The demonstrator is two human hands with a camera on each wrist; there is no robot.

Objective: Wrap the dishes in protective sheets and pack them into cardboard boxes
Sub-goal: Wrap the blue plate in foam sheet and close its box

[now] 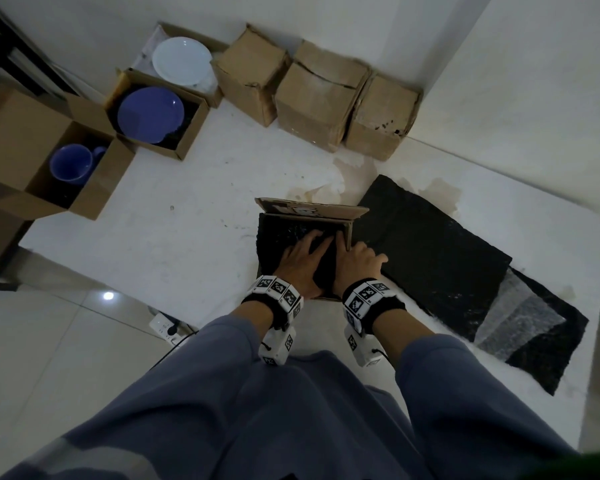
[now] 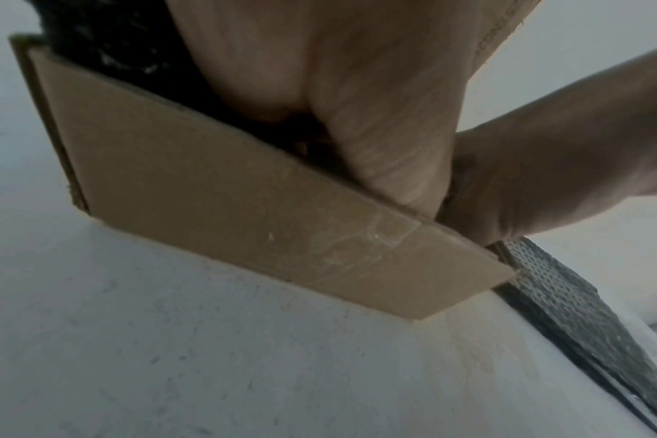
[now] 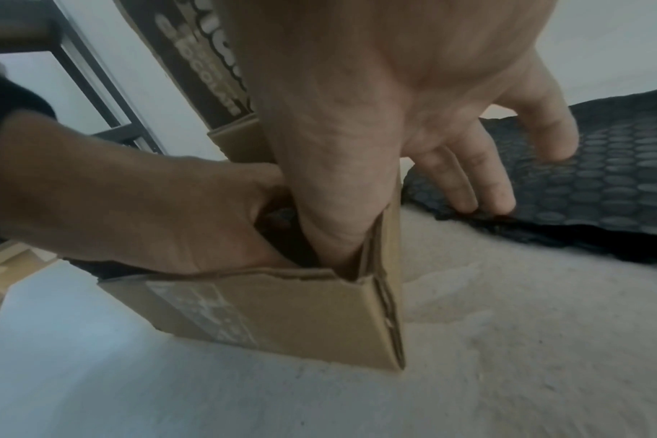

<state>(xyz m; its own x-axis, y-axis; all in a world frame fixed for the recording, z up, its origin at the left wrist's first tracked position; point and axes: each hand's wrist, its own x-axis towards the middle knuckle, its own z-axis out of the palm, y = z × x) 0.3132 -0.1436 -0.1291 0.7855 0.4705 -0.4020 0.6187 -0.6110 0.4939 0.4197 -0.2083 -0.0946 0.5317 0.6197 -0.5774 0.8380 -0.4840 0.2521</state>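
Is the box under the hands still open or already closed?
Open. The box's far flap stands up, and both hands press black wrap inside it.

Cardboard boxes: seven are sitting on the table (image 1: 187,216) — three closed (image 1: 248,74) (image 1: 321,95) (image 1: 381,117), three open at the far left (image 1: 18,140) (image 1: 187,133) (image 1: 168,31), one open in front (image 1: 312,207).
Plates: two are showing, one blue (image 1: 150,115), one white (image 1: 182,59).
Mugs: one blue (image 1: 71,165).
Black bubble sheets: I'm counting at least two (image 1: 430,251) (image 1: 548,355).
Hands: two are working, left (image 1: 300,263) and right (image 1: 359,263).
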